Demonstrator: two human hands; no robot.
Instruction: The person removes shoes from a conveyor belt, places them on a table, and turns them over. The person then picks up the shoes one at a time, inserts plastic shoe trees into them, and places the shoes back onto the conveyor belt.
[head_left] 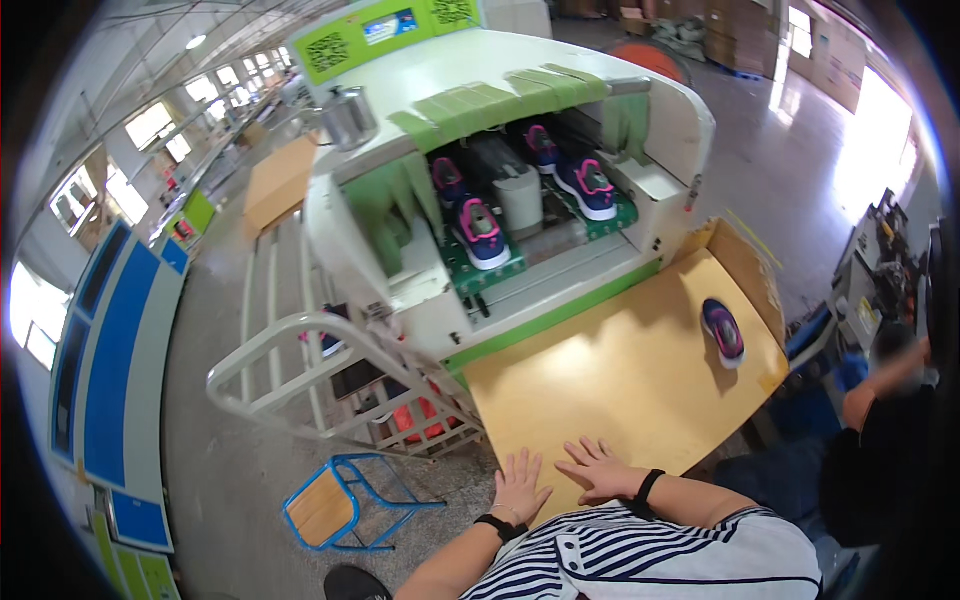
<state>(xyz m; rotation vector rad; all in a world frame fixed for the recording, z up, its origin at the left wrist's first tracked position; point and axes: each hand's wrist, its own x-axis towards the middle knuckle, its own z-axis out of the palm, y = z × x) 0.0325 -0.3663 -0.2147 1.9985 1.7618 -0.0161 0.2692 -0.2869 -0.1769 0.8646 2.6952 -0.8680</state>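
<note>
The left hand (516, 490) and right hand (602, 474) lie palm down at the near edge of the smooth tan bench (590, 375), fingers (523, 464) spread and released. From the hands, a single shoe (722, 330) of dark blue with pink trim and a pale sole rests on the bench between one and two o'clock. At twelve stands a rounded white machine (450, 62), its opening hung with creased green cloth (500, 100); four similar shoes (481, 235) sit inside. A pale tubular rack (308, 321) stands at ten, a blue-framed stool (325, 508) with a wood-toned seat at nine; shiny grey floor (760, 130) stretches away at one.
</note>
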